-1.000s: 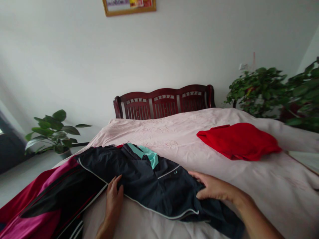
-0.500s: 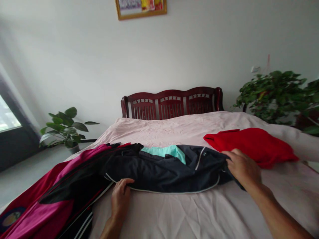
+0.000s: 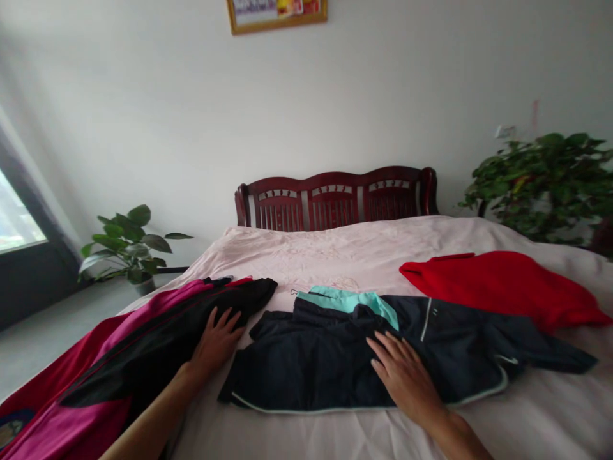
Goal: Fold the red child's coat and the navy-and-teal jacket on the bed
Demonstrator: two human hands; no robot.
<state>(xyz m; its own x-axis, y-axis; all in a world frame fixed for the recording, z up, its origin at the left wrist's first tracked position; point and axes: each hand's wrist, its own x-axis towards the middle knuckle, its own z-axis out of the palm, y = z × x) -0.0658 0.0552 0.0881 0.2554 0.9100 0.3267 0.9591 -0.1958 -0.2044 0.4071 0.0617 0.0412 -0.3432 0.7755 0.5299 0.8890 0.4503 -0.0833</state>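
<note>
Home bedroom — bed (image 3: 306, 252) with carved headboard (image 3: 335, 203)

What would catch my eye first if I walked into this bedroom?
The bright red garment on the right of the bed stands out first, beside a dark navy jacket with a mint collar spread in the middle. Two bare hands lie flat on the clothes: the right hand on that jacket, the left hand on a magenta-and-black jacket at near left.

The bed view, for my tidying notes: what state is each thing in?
Navy jacket: spread flat, mint lining showing.
Magenta-and-black jacket: lying flat, running off the bed's near edge.
Red garment: lying bunched.
Pink bedspread: lightly wrinkled.
Left hand: open on the magenta-and-black jacket.
Right hand: open, flat on the navy jacket.
</note>
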